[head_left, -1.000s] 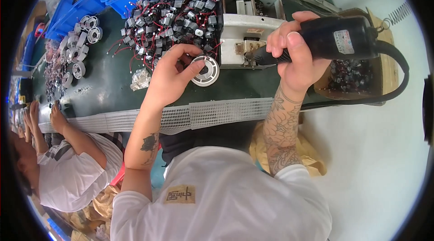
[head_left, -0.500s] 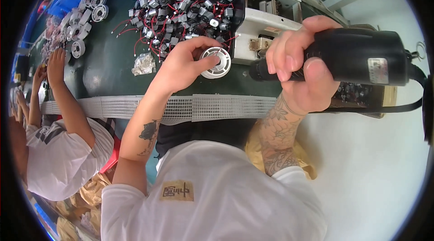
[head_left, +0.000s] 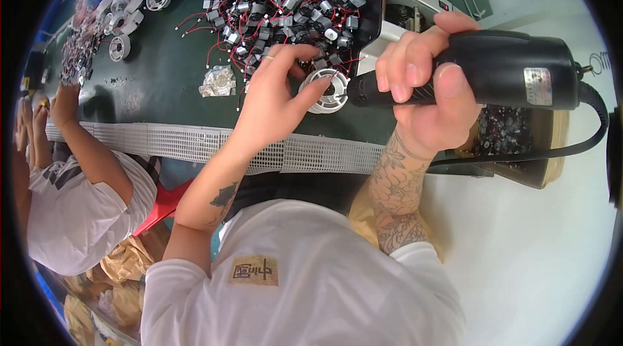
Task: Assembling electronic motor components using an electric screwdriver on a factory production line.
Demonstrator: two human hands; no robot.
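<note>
My left hand [head_left: 276,96] steadies a white round plastic housing [head_left: 333,102] on the green bench, thumb over its middle and fingers along its far side. A ring shows on one finger. Wrapped round a black electric screwdriver [head_left: 516,68], my right hand [head_left: 431,77] keeps it nearly level, its nose pointing left. The screwdriver's tip meets the right side of the housing; any screw there is too small to make out. Just beyond my left fingers lies a heap of small grey motors [head_left: 285,5] with red and black wires.
A metal machine [head_left: 405,5] stands right of the motors. Crumpled foil [head_left: 218,81] lies left of my hand. White mesh edging [head_left: 188,142] runs along the bench front. A box of small parts [head_left: 509,135] sits at right. At left, a co-worker's hands [head_left: 63,105] are near more white housings [head_left: 119,48].
The screwdriver's tip has come to the housing from the right. The view has shifted, so the bench things appear further right. The co-worker's raised hand has come nearer the bench front.
</note>
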